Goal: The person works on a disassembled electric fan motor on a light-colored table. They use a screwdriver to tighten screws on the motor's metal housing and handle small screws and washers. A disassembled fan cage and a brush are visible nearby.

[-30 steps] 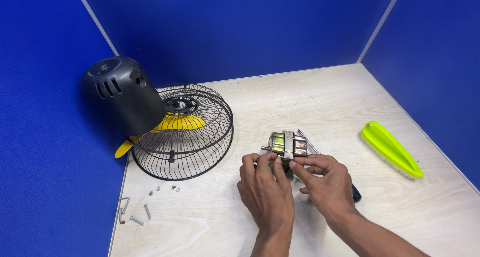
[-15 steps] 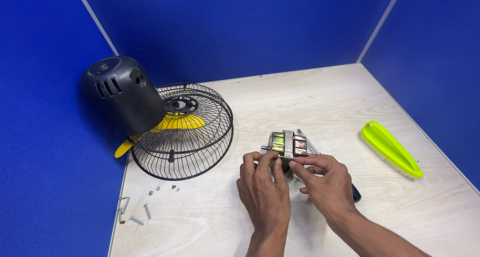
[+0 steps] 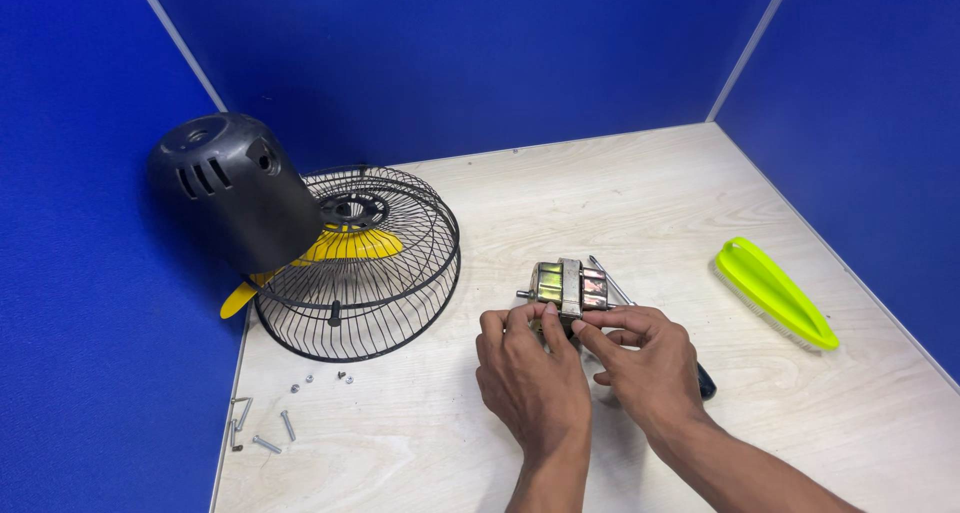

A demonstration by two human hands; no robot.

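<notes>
A small metal fan motor (image 3: 566, 285) with copper windings and a short shaft stands on the pale wooden table (image 3: 620, 193). My left hand (image 3: 528, 368) grips its near left side with the fingertips. My right hand (image 3: 645, 358) pinches its near right edge with thumb and forefinger. A screwdriver (image 3: 612, 281) lies under my right hand, its metal shaft pointing away past the motor and its dark handle end showing by my wrist.
A black wire fan guard (image 3: 365, 263) lies at the left with yellow blades (image 3: 345, 245) inside. A dark motor housing (image 3: 232, 188) leans on it. Loose screws and nuts (image 3: 270, 423) lie near the left front edge. A lime green brush (image 3: 775, 293) lies at the right. Blue partition walls enclose the table.
Both hands stay on the motor and have shifted only slightly. The motor and other things have not moved.
</notes>
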